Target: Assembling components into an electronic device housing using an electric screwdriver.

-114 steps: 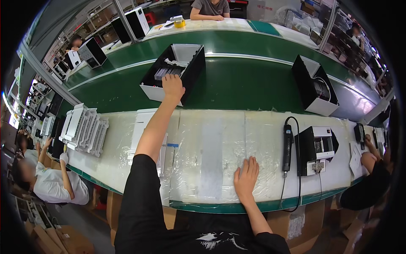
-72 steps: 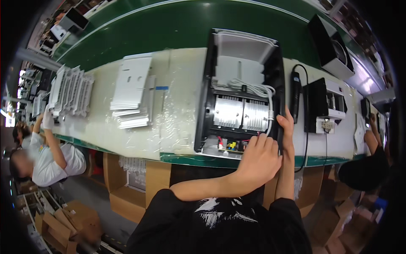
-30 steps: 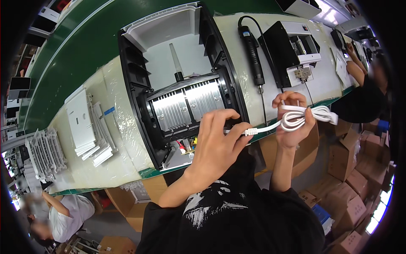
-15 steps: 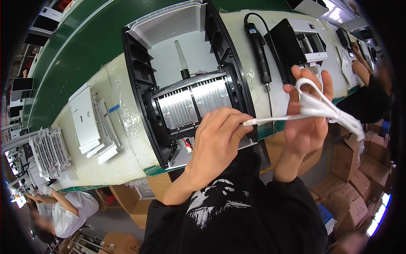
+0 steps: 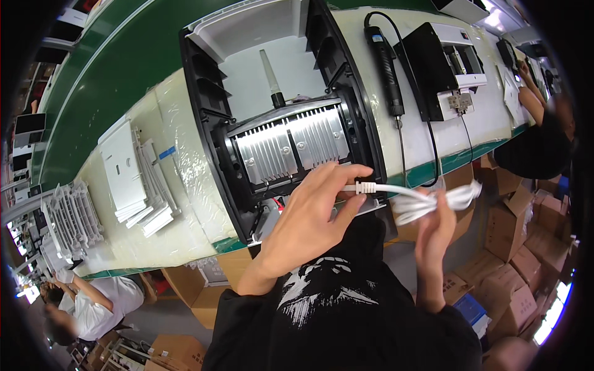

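My left hand [image 5: 306, 216] pinches the ribbed end of a white cable [image 5: 366, 187] between thumb and fingers; whatever lies past that end is hidden behind them. To its right, my right hand [image 5: 435, 230] is closed on the folded, bundled part of the same cable, in front of the table edge. Under and beyond my left hand is a large black housing [image 5: 207, 133] with a pale inner panel. Silver finned heat sinks [image 5: 296, 143] sit in it, and a pale tapered rod [image 5: 268, 71] with a black base stands behind them.
Right of the housing lie a black electric screwdriver [image 5: 385, 71] and a black-and-white boxy unit [image 5: 427, 68] with cords. White flat panels [image 5: 127, 173] and ribbed white parts [image 5: 71, 213] are stacked at left. Cardboard boxes [image 5: 510, 272] stand below right. Other people work at both sides.
My right hand has come down toward me and slightly left with the cable bundle, its fingers now closed around it. My left hand stays near the housing's front, holding the ribbed end.
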The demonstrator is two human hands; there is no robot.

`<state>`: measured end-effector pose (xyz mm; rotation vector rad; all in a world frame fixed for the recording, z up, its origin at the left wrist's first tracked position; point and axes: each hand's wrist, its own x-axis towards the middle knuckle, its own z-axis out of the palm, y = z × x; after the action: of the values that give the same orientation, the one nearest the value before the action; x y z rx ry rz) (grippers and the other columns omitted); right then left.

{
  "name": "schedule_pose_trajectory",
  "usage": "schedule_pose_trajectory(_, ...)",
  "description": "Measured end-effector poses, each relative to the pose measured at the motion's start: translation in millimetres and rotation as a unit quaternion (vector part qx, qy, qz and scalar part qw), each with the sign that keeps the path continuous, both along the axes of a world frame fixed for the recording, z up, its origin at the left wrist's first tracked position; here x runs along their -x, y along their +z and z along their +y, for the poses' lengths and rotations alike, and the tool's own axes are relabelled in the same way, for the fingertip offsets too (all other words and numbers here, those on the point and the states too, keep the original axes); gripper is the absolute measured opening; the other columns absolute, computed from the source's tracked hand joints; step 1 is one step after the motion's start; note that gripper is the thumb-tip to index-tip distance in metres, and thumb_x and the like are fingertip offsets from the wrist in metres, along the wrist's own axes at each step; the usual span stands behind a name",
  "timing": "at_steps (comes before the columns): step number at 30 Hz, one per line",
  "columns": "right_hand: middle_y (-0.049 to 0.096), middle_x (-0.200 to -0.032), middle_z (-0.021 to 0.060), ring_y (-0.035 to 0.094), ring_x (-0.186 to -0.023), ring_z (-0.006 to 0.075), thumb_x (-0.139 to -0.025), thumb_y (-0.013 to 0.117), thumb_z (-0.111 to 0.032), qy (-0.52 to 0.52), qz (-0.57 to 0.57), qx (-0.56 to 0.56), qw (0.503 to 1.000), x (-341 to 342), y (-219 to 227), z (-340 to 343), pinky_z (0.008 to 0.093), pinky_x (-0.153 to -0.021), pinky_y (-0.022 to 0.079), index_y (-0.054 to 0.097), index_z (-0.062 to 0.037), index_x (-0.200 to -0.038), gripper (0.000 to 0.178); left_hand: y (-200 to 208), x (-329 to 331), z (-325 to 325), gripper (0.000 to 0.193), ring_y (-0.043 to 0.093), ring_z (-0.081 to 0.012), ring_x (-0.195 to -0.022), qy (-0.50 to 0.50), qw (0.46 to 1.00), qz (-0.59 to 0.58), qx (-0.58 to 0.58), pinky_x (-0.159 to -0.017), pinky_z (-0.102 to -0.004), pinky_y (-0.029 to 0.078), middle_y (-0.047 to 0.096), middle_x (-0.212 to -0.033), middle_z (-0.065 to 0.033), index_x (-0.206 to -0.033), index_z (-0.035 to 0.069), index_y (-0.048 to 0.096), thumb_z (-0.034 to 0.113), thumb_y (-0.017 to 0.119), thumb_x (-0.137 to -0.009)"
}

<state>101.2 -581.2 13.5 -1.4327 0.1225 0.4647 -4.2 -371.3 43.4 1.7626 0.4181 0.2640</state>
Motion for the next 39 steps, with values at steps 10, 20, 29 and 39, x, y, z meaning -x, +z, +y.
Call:
schedule_pose_trajectory(10, 0.062, -0.076, 0.0098, 0.060, -0.068, 0.0165, -0.085, 0.062, -0.006, 0.200, -0.373, 0.226, 0.877, 11, 11, 39, 0.0280, -0.066, 0.048, 0.060, 0.0037, -0.088, 0.011, -11, -2, 3, 0.017, 0.058, -0.0210, -0.066, 0.001, 0.980, -0.044, -0.192, -0.066, -0.0297, 0.043, 0.065, -0.074, -0.0050, -0.085, 0.004, 0.069, 0.008, 0.075, -0.069)
schedule_pose_trajectory(20, 0.045, -0.059, -0.0050, 0.037, -0.053, 0.0009, -0.083, 0.066, -0.003, 0.398, -0.078, 0.124, 0.906, -36, 16, 45, 0.0201, -0.047, 0.025, 0.046, -0.0050, -0.066, 0.026, -17, -1, -14, 0.015, 0.057, -0.0215, -0.075, 0.030, 0.966, -0.052, -0.250, -0.065, -0.0318, 0.045, 0.062, -0.081, -0.0039, -0.080, 0.003, 0.066, 0.001, 0.074, -0.067)
schedule_pose_trajectory(29, 0.038, -0.053, -0.0054, 0.032, -0.048, 0.0032, -0.084, 0.065, -0.008, 0.449, 0.057, 0.115, 0.884, -55, 15, 52, 0.0222, -0.045, 0.023, 0.041, -0.0076, -0.059, 0.034, -21, -7, -29, 0.019, 0.055, -0.0207, -0.077, 0.045, 0.922, -0.073, -0.377, -0.067, -0.0321, 0.043, 0.057, -0.078, -0.0024, -0.081, 0.004, 0.064, 0.001, 0.067, -0.063)
schedule_pose_trajectory(39, 0.038, -0.058, -0.0067, 0.032, -0.049, 0.0038, -0.092, 0.058, -0.024, 0.391, 0.224, -0.029, 0.892, -38, -31, 33, 0.0213, -0.046, 0.024, 0.049, -0.0085, -0.073, 0.026, -28, 2, -18, 0.021, 0.056, -0.0196, -0.081, 0.066, 0.940, -0.112, -0.315, -0.072, -0.0332, 0.042, 0.060, -0.084, -0.0005, -0.086, 0.007, 0.067, 0.002, 0.070, -0.066)
